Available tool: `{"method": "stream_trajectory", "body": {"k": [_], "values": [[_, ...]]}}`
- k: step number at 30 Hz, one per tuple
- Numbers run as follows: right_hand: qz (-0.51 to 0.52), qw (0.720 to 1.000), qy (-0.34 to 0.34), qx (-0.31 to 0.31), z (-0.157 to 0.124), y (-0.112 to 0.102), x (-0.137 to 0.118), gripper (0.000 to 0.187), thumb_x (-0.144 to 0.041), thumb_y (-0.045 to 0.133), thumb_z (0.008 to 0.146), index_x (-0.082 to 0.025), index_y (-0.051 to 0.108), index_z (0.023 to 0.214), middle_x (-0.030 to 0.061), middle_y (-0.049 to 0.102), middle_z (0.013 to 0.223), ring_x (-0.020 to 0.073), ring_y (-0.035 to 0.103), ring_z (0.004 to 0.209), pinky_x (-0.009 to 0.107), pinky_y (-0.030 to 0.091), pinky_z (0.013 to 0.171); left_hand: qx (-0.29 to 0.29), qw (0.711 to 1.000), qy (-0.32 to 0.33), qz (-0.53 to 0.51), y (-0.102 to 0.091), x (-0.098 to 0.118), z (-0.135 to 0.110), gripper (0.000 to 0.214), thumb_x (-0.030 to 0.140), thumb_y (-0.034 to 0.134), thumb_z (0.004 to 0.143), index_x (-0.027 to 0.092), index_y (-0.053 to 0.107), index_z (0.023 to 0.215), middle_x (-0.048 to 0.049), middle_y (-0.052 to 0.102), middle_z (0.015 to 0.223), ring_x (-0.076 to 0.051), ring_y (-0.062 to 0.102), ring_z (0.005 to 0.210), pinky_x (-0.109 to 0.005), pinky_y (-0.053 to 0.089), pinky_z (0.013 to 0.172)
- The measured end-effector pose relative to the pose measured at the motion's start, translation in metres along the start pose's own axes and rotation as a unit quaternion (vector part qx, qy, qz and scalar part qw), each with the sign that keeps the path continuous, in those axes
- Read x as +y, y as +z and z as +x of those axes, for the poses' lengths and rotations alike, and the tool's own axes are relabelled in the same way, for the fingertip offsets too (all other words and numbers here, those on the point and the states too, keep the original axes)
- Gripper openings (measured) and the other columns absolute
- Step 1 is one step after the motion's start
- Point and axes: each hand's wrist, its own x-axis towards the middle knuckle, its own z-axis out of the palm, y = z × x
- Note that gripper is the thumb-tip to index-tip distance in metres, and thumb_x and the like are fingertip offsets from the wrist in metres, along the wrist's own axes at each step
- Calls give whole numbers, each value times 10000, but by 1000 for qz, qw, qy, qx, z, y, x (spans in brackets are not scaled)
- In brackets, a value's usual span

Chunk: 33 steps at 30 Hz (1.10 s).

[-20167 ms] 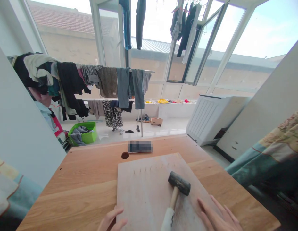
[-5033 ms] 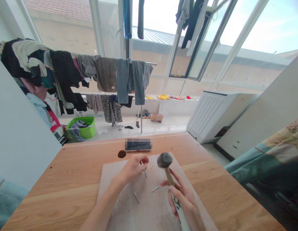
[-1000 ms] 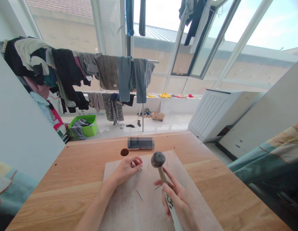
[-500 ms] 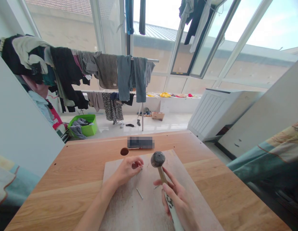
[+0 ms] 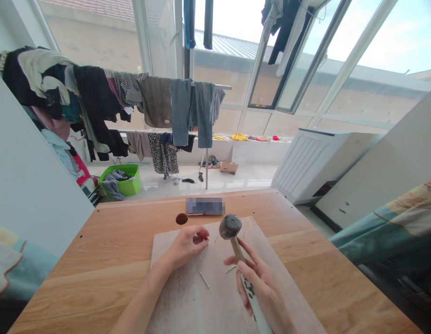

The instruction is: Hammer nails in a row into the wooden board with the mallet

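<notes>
My right hand (image 5: 259,283) is wrapped around the pale handle of a hammer (image 5: 230,226), its dark round head raised over the board. On the left, my left hand (image 5: 189,244) pinches thumb and fingers together at the board's surface, around what looks like a nail, mostly hidden by the fingertips. Both hands are above a whitish wooden board (image 5: 180,297). A loose nail (image 5: 204,280) lies between them, and another nail (image 5: 231,269) lies beside the right fingers. Farther back, a thin nail (image 5: 216,239) appears to stand in the board beside the hammer head.
The board rests on a wooden table (image 5: 107,273) with a round hole (image 5: 181,219). A blurred-out box-shaped item (image 5: 205,206) sits near its far edge. Beyond are a laundry-laden drying rack (image 5: 218,87), a green basin (image 5: 130,186) and a white cabinet (image 5: 299,160).
The view has shifted slightly. The hammer head has tilted a little within my right hand's grip, while my left hand keeps its pinch at the same spot on the board.
</notes>
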Motion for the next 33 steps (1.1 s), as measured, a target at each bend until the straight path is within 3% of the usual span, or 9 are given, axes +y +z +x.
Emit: {"method": "stream_trajectory", "body": {"k": [5,10,19,27,33], "values": [[-4,998,8,-62,3,12,5,602,-480,677,927,-254,511,1460,91,715,1028,32,512,358,154,420,287,-10,999,9,-34,-1,-2,0,267,180,622,804,168,688,1063,-25,721,836,-167,670,771,-276,522,756],[20,995,7,-97,6,15,36,648,-526,686,911,-258,501,1471,92,715,1024,23,509,322,141,379,260,-7,999,31,-17,-2,-1,1,311,90,607,739,155,697,1029,-12,698,832,-158,635,766,-234,475,692],[20,995,7,-98,7,12,44,663,-577,671,905,-254,507,1459,103,722,1039,36,531,326,154,344,287,-4,1000,17,0,-3,7,0,163,75,544,682,149,649,782,16,622,720,-138,533,677,-222,388,616],[22,998,15,-62,9,12,62,745,-643,701,834,-251,542,1448,85,747,925,30,384,347,209,314,379,-23,999,-8,-37,-4,10,-1,145,140,602,752,154,697,861,-22,692,823,-171,592,752,-237,444,675],[-3,997,40,-62,8,7,76,669,-569,755,794,-296,628,1392,68,788,855,65,303,421,237,244,473,-23,999,-31,-36,-6,19,-1,118,220,673,764,163,702,864,-24,708,801,-180,601,730,-244,460,672]]}}
